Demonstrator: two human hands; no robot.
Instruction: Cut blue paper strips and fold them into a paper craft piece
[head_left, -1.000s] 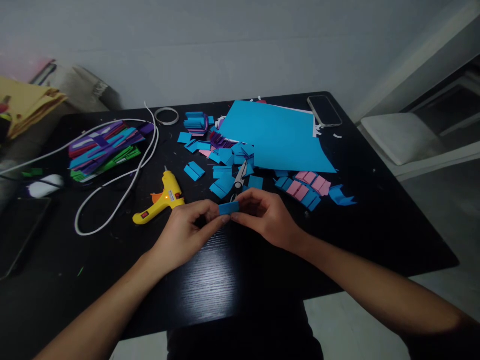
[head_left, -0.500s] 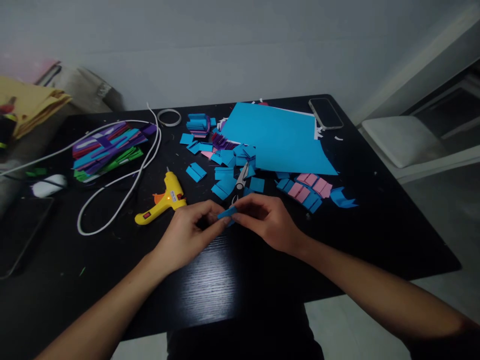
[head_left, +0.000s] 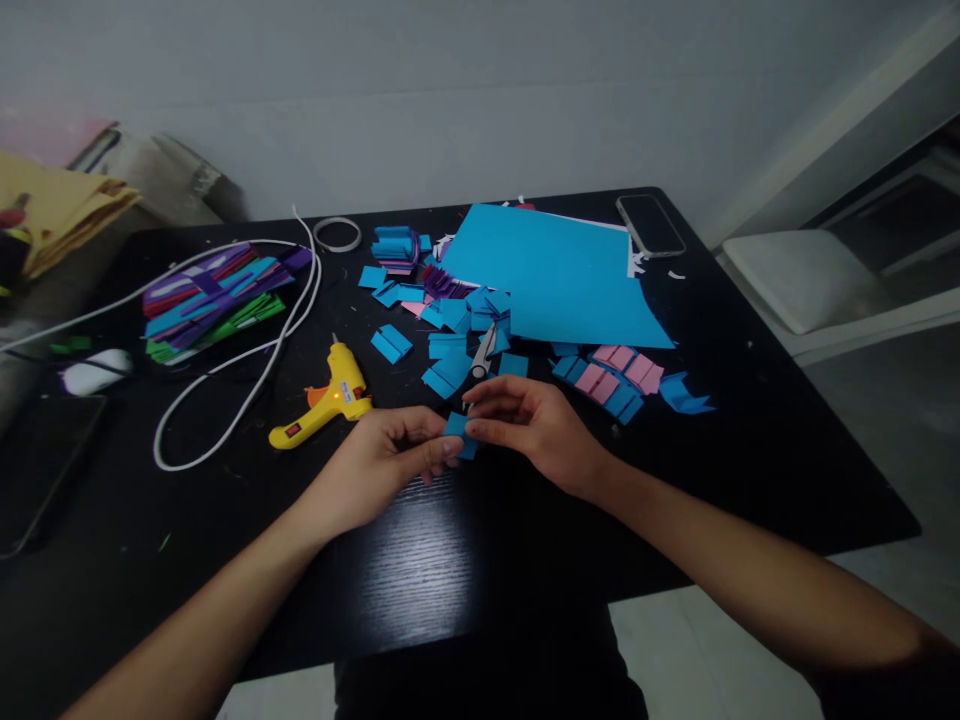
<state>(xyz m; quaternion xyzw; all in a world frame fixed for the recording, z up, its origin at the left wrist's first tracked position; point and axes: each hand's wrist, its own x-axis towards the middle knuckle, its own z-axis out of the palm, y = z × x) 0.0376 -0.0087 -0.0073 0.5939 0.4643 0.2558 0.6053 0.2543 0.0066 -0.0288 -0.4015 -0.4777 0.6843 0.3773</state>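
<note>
Flanking left hand: glue gun

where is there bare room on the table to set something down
Table shows bare between left forearm and right forearm, and between right forearm and pink folded pieces. It's crowded mid-table: scissors, blue pieces, blue sheet.

Blue paper piece, tilted, in left hand, touching right hand.

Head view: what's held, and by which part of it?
Small blue paper piece, pinched at its left side by the left hand; the right hand is at its right edge, whether gripping can't be told.
</note>
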